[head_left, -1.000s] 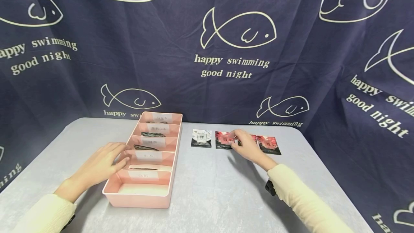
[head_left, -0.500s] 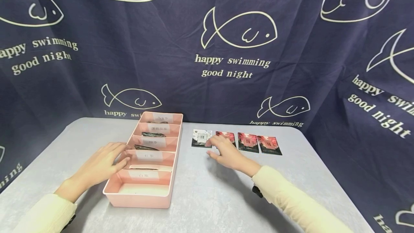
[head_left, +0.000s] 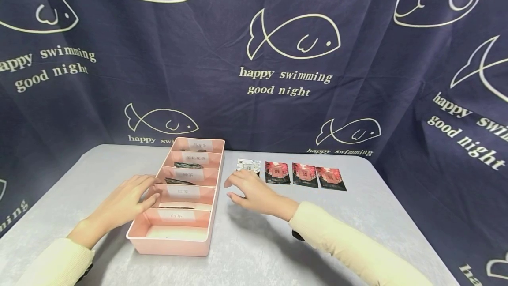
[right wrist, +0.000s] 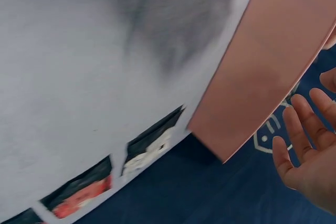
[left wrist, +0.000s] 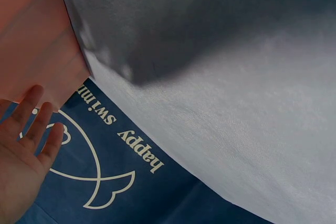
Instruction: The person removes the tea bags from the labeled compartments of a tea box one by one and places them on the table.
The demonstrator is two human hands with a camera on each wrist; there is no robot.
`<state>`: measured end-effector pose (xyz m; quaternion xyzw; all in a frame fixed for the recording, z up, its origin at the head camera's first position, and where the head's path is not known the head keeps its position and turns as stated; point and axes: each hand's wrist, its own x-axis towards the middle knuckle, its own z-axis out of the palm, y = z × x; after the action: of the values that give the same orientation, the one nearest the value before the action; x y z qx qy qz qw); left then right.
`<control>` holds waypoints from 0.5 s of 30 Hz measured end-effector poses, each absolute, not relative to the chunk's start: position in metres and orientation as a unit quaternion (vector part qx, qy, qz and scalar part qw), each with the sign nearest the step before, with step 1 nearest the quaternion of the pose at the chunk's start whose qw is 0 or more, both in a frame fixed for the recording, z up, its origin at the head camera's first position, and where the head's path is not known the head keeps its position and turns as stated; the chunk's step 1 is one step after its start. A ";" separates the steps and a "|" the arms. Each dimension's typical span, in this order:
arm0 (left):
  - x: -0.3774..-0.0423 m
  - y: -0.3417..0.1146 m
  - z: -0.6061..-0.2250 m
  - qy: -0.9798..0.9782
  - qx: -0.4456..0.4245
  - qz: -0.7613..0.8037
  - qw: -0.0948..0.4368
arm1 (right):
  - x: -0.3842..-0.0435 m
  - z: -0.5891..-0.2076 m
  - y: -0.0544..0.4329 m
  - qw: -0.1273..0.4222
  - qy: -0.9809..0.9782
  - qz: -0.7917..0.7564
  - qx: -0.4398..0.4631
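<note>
A long pink box (head_left: 168, 246) with labelled compartments stands left of centre on the table. My left hand (head_left: 123, 195) rests at its left rim with relaxed fingers, the thumb reaching over the red-tea compartment. In the left wrist view those fingers (left wrist: 37, 124) extend beside the box wall. My right hand (head_left: 258, 193) hovers between the box and the sachets, fingers loosely spread and holding nothing. It partly covers a white-and-black tea sachet (head_left: 248, 163). Three red-and-black tea sachets, the nearest to it being this one (head_left: 278, 172), lie in a row to the right.
Dark sachets (head_left: 188, 165) stand in several of the box's rear compartments; the front compartment (head_left: 174, 231) shows its bare floor. The grey table (head_left: 246, 259) ends at a dark blue curtain (head_left: 285, 118) printed with fish and lettering.
My right hand has moved left, away from the red sachets, past the white one and towards the box. The red sachets now lie uncovered. My left hand stays where it was.
</note>
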<state>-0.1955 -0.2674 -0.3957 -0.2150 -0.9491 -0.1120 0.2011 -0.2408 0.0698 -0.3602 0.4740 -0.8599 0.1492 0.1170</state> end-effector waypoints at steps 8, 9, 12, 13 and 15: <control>-0.196 -0.267 -0.395 -0.949 -0.214 -0.115 0.200 | -0.232 -0.353 0.046 0.152 -0.842 0.099 0.509; -0.196 -0.267 -0.395 -0.950 -0.213 -0.115 0.199 | -0.232 -0.353 0.043 0.152 -0.840 0.096 0.512; -0.196 -0.267 -0.396 -0.951 -0.209 -0.115 0.196 | -0.230 -0.354 0.035 0.151 -0.836 0.081 0.521; -0.196 -0.267 -0.396 -0.951 -0.209 -0.114 0.196 | -0.229 -0.354 0.033 0.150 -0.835 0.076 0.523; -0.196 -0.267 -0.395 -0.951 -0.209 -0.114 0.196 | -0.228 -0.355 0.028 0.149 -0.833 0.070 0.528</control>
<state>-0.1958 -0.2668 -0.3954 -0.2086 -0.9514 -0.1135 0.1960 -0.2283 0.0281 -0.3550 0.5278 -0.8334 0.0699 0.1486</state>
